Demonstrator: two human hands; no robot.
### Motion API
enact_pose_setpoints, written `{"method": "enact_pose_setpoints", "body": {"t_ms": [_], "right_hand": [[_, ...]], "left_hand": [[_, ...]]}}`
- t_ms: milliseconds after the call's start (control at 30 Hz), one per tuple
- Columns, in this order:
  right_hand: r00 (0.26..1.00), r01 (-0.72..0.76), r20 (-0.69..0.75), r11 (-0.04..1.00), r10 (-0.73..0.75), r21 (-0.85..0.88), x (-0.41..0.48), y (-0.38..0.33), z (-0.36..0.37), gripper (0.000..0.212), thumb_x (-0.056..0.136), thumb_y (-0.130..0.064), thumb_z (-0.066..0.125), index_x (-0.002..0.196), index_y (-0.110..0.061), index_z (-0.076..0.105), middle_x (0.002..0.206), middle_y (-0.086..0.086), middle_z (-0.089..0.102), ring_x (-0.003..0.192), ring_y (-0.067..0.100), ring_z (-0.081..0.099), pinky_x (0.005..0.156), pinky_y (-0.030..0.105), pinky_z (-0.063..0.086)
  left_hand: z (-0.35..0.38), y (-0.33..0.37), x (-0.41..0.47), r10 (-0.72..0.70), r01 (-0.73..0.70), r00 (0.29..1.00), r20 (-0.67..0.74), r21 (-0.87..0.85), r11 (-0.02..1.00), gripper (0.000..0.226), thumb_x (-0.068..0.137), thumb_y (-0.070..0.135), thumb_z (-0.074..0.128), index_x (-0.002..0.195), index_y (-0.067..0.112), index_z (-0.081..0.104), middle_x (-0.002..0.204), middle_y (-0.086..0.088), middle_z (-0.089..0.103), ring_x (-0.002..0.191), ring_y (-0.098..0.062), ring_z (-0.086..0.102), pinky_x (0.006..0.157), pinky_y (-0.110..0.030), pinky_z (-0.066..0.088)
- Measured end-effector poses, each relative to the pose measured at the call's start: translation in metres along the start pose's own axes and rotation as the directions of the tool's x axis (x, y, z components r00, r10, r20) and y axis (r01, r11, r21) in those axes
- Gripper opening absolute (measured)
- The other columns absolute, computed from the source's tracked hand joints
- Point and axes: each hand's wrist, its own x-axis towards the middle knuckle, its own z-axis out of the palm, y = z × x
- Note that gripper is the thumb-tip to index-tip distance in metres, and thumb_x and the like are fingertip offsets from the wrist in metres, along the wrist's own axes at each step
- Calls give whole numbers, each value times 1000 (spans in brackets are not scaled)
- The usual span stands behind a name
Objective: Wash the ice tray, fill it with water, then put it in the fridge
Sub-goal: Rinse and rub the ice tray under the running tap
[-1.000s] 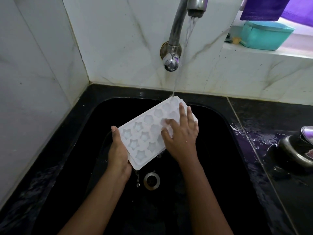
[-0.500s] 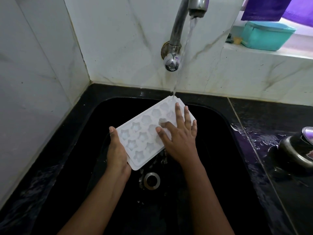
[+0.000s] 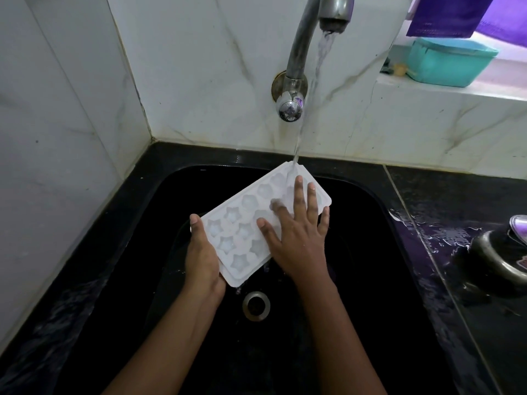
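Note:
A white ice tray (image 3: 242, 223) with star-shaped cups is tilted over the black sink (image 3: 379, 223), far end raised. My left hand (image 3: 202, 258) grips its near left corner, thumb on the edge. My right hand (image 3: 296, 235) lies flat on the tray's top face with fingers spread and straight, covering the right-hand cups. Water runs from the metal tap (image 3: 308, 38) and hits the tray's far corner.
The drain (image 3: 256, 305) sits in the sink floor below the tray. A wet black counter (image 3: 456, 223) lies to the right, with a dark metal-rimmed pot (image 3: 496, 258) on it. A teal tub (image 3: 450, 61) stands on the ledge behind. White tiled walls close in at left and back.
My right hand has slid across the tray's face, first toward the left, then spreading wider to the right. The tray and my left hand have shifted only slightly.

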Motion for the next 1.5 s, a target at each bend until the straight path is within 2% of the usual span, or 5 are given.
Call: {"method": "enact_pose_setpoints", "body": {"t_ms": [133, 267, 767, 1100, 1500], "right_hand": [[1000, -3, 14, 999, 2, 46, 3, 11, -4, 67, 82, -68, 15, 118, -33, 59, 156, -10, -18, 136, 6, -34, 111, 44, -17], [996, -56, -65, 998, 56, -6, 0, 3, -2, 66, 85, -65, 14, 125, -32, 54, 158, -4, -15, 140, 11, -27, 111, 48, -15], [999, -32, 5, 997, 32, 65, 3, 15, -7, 58, 86, -66, 22, 112, -32, 62, 159, -7, -10, 139, 6, -28, 112, 46, -14], [995, -40, -91, 999, 43, 33, 1, 10, -1, 58, 87, -63, 19, 107, -31, 64, 159, -5, -9, 140, 9, -25, 113, 47, -13], [998, -54, -17, 998, 54, 17, -2, 2, 0, 68, 83, -68, 11, 130, -33, 46, 157, -4, -20, 138, 10, -32, 109, 49, -18]], "left_hand": [[-5, 1, 5, 5, -6, 1000, -20, -7, 1000, 67, 89, 72, 36, 118, 19, 64, 107, -8, 73, 96, -27, 71, 89, -46, 54], [1, -1, 0, 0, 0, 1000, 9, 1, 1000, 59, 92, 67, 34, 104, 19, 66, 87, -3, 76, 82, -22, 74, 70, -37, 56], [-5, -5, 7, 25, -25, 999, -22, -5, 1000, 67, 88, 71, 39, 122, 18, 62, 110, -8, 72, 98, -27, 71, 93, -48, 53], [-8, -3, 8, 33, -33, 999, -26, 1, 999, 67, 88, 71, 38, 119, 17, 64, 106, -8, 74, 94, -27, 72, 87, -45, 55], [-8, -6, 8, 65, -65, 998, 10, 7, 998, 77, 79, 77, 43, 126, 18, 60, 113, -9, 71, 102, -30, 69, 96, -52, 50]]}}
